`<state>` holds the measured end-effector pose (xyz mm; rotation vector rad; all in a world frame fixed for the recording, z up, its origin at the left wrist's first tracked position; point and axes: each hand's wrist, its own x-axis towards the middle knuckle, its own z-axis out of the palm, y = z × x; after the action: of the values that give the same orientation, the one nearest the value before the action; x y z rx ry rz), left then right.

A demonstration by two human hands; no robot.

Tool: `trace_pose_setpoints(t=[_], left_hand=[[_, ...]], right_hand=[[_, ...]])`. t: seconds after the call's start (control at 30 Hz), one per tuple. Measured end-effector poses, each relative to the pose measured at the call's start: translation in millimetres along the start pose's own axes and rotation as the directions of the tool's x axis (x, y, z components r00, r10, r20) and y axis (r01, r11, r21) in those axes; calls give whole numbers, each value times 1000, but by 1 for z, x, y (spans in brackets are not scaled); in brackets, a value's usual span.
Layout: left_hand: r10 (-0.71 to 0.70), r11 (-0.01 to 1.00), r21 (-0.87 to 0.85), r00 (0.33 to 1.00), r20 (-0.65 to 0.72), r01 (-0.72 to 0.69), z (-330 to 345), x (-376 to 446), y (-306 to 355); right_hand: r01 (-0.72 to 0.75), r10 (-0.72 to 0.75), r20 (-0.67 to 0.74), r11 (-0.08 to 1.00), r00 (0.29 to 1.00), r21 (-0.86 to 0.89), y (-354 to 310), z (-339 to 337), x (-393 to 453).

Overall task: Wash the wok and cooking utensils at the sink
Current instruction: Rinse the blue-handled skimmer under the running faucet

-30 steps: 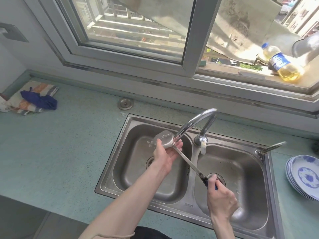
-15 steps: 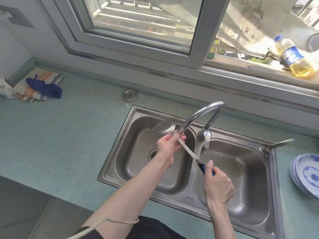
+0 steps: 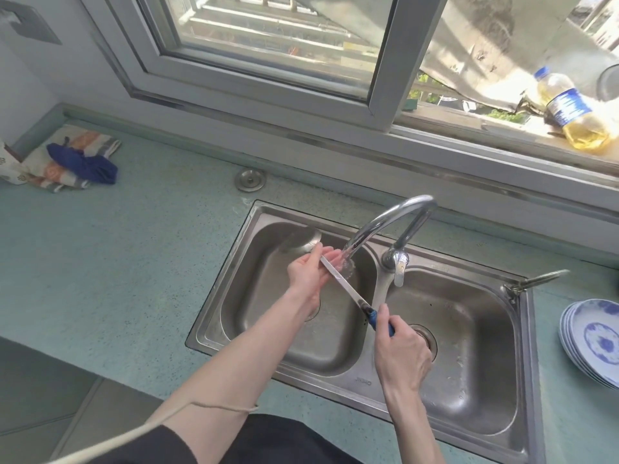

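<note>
Ladle [image 3: 335, 276] over the left basin of the sink [image 3: 522, 329]; plates [image 3: 593, 343] right; cloths [image 3: 67, 159] far left

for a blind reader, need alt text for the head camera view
A person rinses a steel ladle under the running faucet over a double sink's left basin, left hand rubbing the shaft, right hand gripping its blue handle.

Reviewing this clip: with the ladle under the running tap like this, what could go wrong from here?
1. Water from the faucet strikes the ladle shaft near the left hand; it may splash over the sink rim onto the counter.
2. The right hand holds only the end of the wet blue handle, so the ladle could slip and drop into the basin.
3. Swinging the long ladle might knock the spout.
</note>
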<state>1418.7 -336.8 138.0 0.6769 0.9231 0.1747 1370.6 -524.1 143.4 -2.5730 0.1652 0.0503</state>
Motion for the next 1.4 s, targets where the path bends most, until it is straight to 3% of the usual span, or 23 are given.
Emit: trace_pose_setpoints(t=[0.27,0.33,0.47,0.57,0.7,0.83,1.0,1.1,1.27,1.4], left_hand=[[-51,992,122,977,209,25,1,-29,-42],[-40,986,168,977,209,5,2,-26,-36],[32,997,67,991,127,-41,3,-7,-7],[58,994,92,995,87,-66,2,1,5],[30,972,223,980,198,-75,1,-20,-17],[4,968,245,976,216,-58,0,-23,-22],[40,988,142,989,146,-61,3,-10,-9],[62,982,169,989,137,-85,6,-13,-13],[4,987,157,983,185,-34,1,-22,-28],[-10,996,90,994,113,0,5,-13,-9]], right_hand=[[-25,23,33,997,999,74,-24,12,19],[-34,31,39,996,999,81,-24,10,19],[-56,53,31,994,998,99,-18,3,16],[-53,49,38,993,998,103,-24,2,16],[-10,4,58,994,998,106,-45,7,25],[20,-26,59,995,998,96,-47,8,28],[19,-25,57,995,998,103,-40,4,16],[0,-6,59,994,998,110,-43,7,15],[4,-12,108,997,994,71,-50,7,25],[-5,0,121,999,993,44,-42,0,22]])
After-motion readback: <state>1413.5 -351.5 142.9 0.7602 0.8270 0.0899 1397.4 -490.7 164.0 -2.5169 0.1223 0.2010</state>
